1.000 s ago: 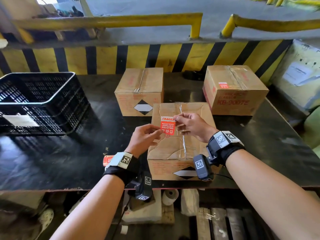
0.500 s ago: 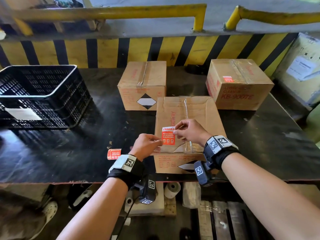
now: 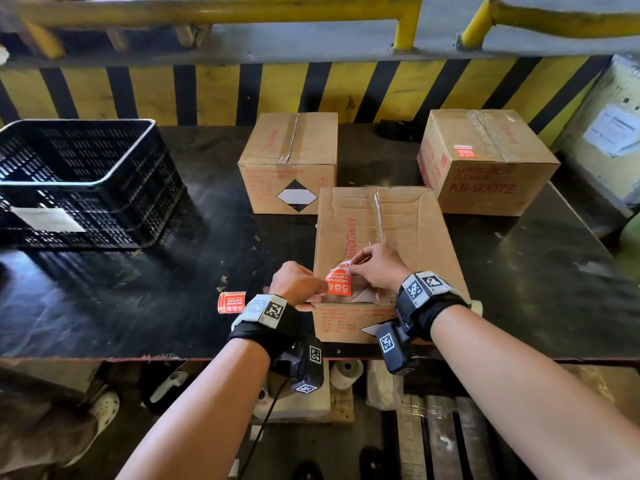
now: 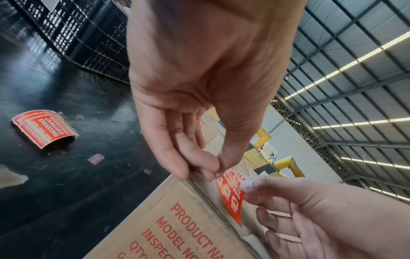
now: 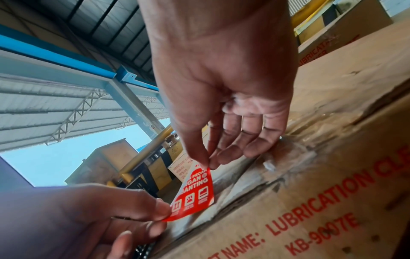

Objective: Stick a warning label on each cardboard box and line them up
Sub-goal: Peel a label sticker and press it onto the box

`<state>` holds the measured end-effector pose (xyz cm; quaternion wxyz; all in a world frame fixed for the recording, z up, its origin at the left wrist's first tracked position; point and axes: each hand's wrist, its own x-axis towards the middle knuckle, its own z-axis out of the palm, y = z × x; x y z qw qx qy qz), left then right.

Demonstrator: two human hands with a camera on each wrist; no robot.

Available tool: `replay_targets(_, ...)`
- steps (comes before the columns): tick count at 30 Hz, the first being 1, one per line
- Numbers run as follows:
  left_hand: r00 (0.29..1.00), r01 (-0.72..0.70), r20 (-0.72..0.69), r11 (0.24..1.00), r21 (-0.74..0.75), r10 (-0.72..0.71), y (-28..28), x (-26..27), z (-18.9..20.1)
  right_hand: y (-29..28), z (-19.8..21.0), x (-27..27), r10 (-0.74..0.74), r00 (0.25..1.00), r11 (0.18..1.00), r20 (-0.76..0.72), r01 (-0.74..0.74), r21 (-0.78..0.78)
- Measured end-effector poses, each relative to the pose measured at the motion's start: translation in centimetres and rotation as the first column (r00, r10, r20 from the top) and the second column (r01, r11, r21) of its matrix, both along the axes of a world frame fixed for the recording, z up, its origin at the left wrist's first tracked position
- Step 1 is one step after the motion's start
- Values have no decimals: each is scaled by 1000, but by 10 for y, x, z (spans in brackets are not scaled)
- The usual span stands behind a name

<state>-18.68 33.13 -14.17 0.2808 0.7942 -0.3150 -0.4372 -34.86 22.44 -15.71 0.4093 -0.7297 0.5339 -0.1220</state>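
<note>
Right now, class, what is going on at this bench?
A person is sticking a red warning label onto the top of the nearest cardboard box. The left hand pinches its lower corner and the right hand pinches its upper edge; it is not yet pressed flat. The far right box already carries a label, the far left box shows none on top. Spare labels lie curled on the black table.

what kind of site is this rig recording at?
Most likely a warehouse loading dock or packing bench: a yellow-and-black hazard-striped barrier with a yellow guard rail behind the black worktable, sealed cardboard boxes awaiting labels, and a steel-truss roof overhead.
</note>
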Motion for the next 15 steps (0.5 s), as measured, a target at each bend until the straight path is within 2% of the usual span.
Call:
replay_targets(3, 1000, -15, 17, 999, -34, 16, 1, 2, 2, -1, 2, -1, -9, 991, 998, 137, 0, 65)
replay_targets(5, 1000, -20, 22, 999, -50, 21, 3, 3, 1, -2, 2, -2, 0, 985, 996, 173, -16, 87)
replay_targets(9, 999, -35, 27, 999, -14, 36, 5, 5, -1, 0, -1, -2, 1, 999, 996, 46, -5, 87)
replay_targets(15, 1000, -8, 18, 994, 106, 6, -2, 5, 4, -2, 0, 3, -46, 999, 982, -14, 48, 181)
